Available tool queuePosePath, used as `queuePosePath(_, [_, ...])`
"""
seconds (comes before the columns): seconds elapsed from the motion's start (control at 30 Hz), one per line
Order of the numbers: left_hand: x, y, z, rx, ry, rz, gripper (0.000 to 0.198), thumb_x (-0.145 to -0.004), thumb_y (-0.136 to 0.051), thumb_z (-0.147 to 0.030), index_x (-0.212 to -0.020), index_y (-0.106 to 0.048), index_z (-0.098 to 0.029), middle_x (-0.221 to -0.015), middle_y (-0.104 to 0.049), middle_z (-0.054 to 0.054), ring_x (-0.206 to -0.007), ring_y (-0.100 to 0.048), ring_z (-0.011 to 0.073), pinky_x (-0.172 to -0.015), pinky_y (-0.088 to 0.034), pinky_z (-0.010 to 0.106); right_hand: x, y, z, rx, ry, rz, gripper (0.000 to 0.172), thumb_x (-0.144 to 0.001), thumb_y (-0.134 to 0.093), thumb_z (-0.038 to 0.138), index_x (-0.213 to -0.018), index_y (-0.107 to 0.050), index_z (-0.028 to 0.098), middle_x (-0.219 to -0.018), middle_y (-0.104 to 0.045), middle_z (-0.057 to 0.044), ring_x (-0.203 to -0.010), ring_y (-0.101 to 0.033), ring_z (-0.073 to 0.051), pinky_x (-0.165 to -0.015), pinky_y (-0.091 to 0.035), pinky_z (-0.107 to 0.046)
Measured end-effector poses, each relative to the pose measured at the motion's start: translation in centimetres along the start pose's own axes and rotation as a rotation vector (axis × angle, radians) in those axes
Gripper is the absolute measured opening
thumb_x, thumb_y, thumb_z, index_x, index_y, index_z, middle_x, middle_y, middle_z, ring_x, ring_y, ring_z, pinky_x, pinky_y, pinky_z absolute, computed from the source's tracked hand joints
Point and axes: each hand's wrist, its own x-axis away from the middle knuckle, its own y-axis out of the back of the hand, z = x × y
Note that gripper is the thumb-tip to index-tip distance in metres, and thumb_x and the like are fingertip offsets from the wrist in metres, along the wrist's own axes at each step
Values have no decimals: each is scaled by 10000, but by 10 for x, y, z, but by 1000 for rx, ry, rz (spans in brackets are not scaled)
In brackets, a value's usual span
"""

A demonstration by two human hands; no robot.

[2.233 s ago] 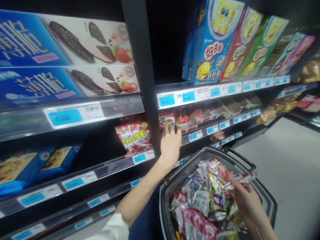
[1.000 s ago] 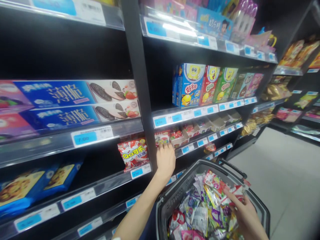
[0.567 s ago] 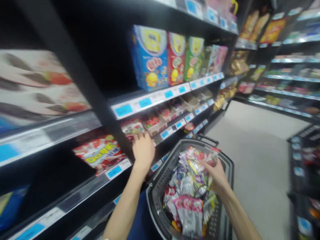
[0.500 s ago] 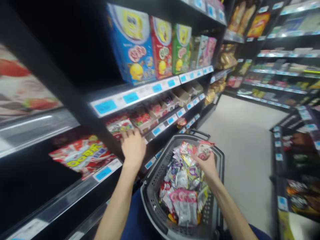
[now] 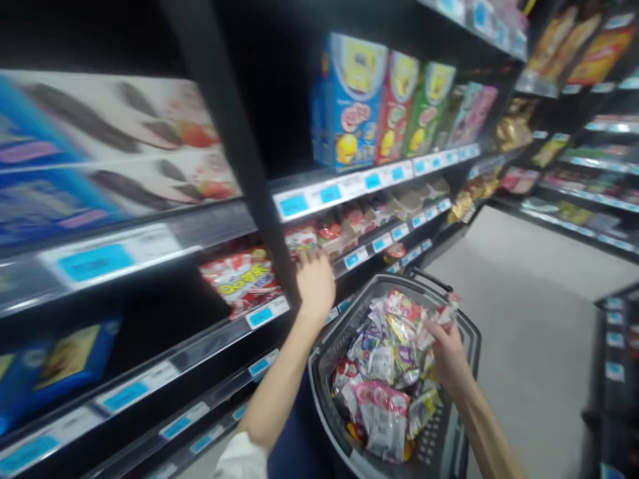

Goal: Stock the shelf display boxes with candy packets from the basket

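My left hand (image 5: 315,283) is at the lower shelf beside the black upright, fingers stretched out over the front of a display box of small candy packets (image 5: 302,237). Its fingertips are blurred, and no packet shows lifted in them. Over the basket's right side, my right hand (image 5: 448,349) pinches a small red and white candy packet (image 5: 439,318), tilted and partly covered by the fingers. The grey shopping basket (image 5: 319,392) below is heaped with small shiny candy packets (image 5: 382,362). A pink-topped silver packet (image 5: 383,416) lies nearest me.
A large red candy bag (image 5: 244,279) lies left of the upright. Blue, red and green cartoon boxes (image 5: 357,100) stand on the shelf above. White and blue boxes (image 5: 164,143) fill the upper left shelf. Pale floor (image 5: 539,319) runs along the aisle between shelves.
The view has swung left, so the shelves and basket sit farther right. My right hand has turned the small packet over the basket. My left hand stays at the same display box.
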Motion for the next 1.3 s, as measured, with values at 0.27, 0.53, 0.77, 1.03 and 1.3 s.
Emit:
queuePosePath(0.27, [-3, 3, 3, 129, 20, 64, 415, -1000, -408, -96, -1387, -555, -66, -1253, -660, 213, -1203, -608, 294, -992, -506, 392, -8, -119, 67, -48, -166, 523, 556, -639, -875, 361, -1138, -660, 243, -1012, -770, -43, -997, -738, -293, -919, -580, -449])
queuePosePath(0.53, [-5, -2, 5, 173, -42, 93, 486, -939, -516, -43, -1422, -543, -1, -1312, -635, 271, -1167, -647, 290, -939, -538, 337, -44, -248, 79, 362, 37, 953, 454, -617, -888, 271, -1013, -676, 202, -928, -770, -21, -878, -711, -219, -831, -525, -324])
queuePosePath(0.77, [-5, -9, 6, 254, -108, 122, 408, -917, -490, 14, -1286, -661, -19, -1203, -689, 250, -1077, -674, 270, -858, -543, 323, -56, -266, 94, 703, 62, 983, 431, -613, -870, 259, -1000, -686, 208, -865, -762, -8, -805, -694, -197, -746, -536, -300])
queuePosePath(1.03, [-5, -6, 5, 309, -134, 182, 317, -938, -473, -14, -1138, -718, -28, -1034, -722, 220, -982, -700, 273, -788, -539, 337, -54, -276, 85, 642, 102, 968, 307, -570, -849, 256, -816, -678, 192, -779, -740, -13, -737, -678, -186, -687, -537, -283])
queuePosePath(1.3, [-10, 3, 10, 280, -138, 328, 286, -966, -643, -323, -1164, -651, -116, -1131, -687, 91, -1009, -683, 194, -877, -597, 388, -50, -279, 69, 559, 184, 803, 389, -548, -862, 225, -857, -627, 199, -738, -692, 23, -776, -676, -184, -760, -547, -290])
